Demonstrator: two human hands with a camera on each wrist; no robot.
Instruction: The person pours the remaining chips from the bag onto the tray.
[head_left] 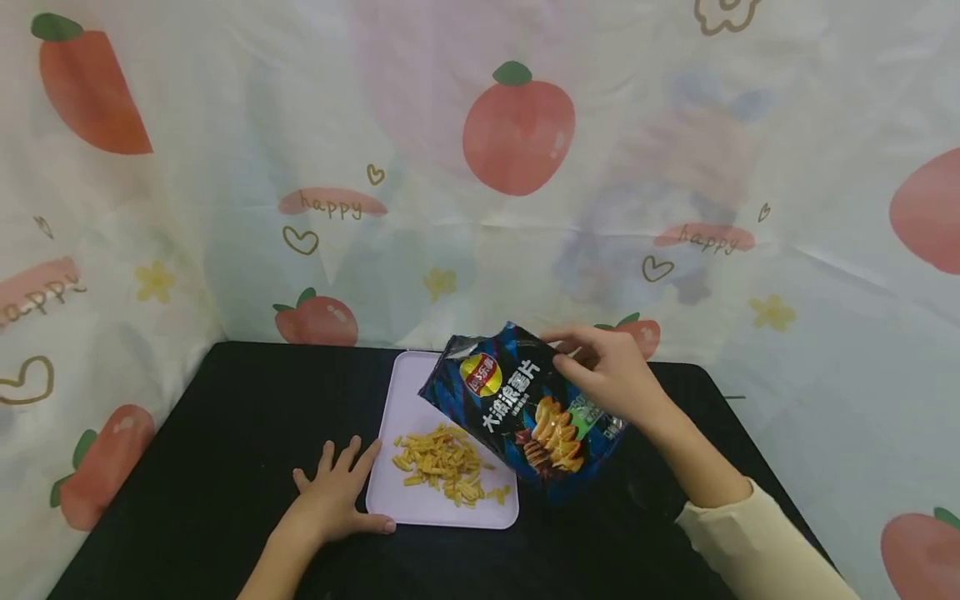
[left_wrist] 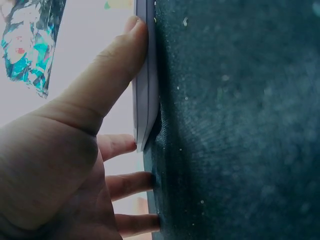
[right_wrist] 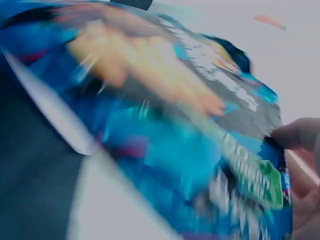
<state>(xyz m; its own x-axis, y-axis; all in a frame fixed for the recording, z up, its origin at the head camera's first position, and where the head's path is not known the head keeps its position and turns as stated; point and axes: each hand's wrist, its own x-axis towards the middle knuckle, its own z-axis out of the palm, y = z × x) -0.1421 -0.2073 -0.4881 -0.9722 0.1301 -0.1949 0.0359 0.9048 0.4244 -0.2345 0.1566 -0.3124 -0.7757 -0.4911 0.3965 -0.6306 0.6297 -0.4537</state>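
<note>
My right hand pinches the edge of a blue and black potato chip bag, which it holds tilted above the right part of a pale lilac tray. On that tray lies a loose pile of yellow chip pieces. Spread fingers of my left hand reach the tray's left edge, while its thumb lies at the near left corner. The left wrist view shows this thumb straight along the tray rim. In the right wrist view the bag is blurred and fills most of the picture.
A black table carries the tray. Close behind it and along both sides hangs a pale cloth printed with fruit, hearts and flowers. Small crumbs are scattered on the dark surface in the left wrist view.
</note>
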